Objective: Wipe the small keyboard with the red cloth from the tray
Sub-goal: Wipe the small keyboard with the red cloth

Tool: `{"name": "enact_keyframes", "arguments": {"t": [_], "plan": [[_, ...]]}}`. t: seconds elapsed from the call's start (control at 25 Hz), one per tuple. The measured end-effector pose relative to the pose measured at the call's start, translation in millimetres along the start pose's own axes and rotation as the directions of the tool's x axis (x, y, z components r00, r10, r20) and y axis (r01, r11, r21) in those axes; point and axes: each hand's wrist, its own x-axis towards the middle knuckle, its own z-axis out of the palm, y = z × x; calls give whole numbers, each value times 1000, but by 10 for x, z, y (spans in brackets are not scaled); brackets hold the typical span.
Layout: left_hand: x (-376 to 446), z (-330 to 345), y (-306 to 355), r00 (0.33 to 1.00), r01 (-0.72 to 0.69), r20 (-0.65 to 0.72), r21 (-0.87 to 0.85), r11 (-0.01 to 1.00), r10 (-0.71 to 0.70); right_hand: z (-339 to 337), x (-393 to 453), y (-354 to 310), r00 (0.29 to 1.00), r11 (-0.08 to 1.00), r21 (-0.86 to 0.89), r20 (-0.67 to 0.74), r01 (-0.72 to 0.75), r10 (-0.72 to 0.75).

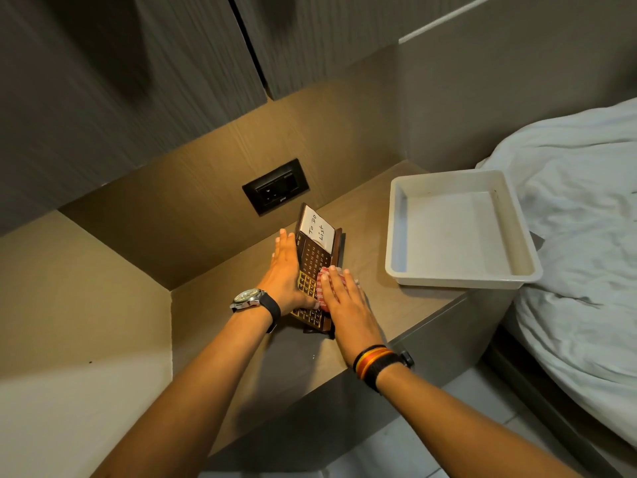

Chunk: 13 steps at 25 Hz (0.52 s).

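A small dark brown keyboard (312, 262) with gold-edged keys lies on the wooden bedside shelf (375, 219). A white note reading "To Do List" (317, 228) rests on its far end. My left hand (284, 270) lies flat against the keyboard's left edge, thumb on the keys, holding it. My right hand (346, 300) presses the red and white checked cloth (321, 284) down on the keyboard's right half; most of the cloth is hidden under the palm. The white tray (396, 236) stands to the right with nothing inside.
A black wall socket (275, 190) sits in the back panel behind the keyboard. A bed with white bedding (579, 215) borders the shelf on the right. Grey cupboard doors (138, 74) hang above. The shelf's front edge (427, 322) runs below my right wrist.
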Motion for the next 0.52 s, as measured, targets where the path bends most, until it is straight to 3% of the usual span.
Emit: {"name": "enact_keyframes", "arguments": {"t": [0.52], "plan": [[-6,-12,22,1000,7,3,20,1000,-7,-165,180,-43,999,999,14,17,-48,48]]}}
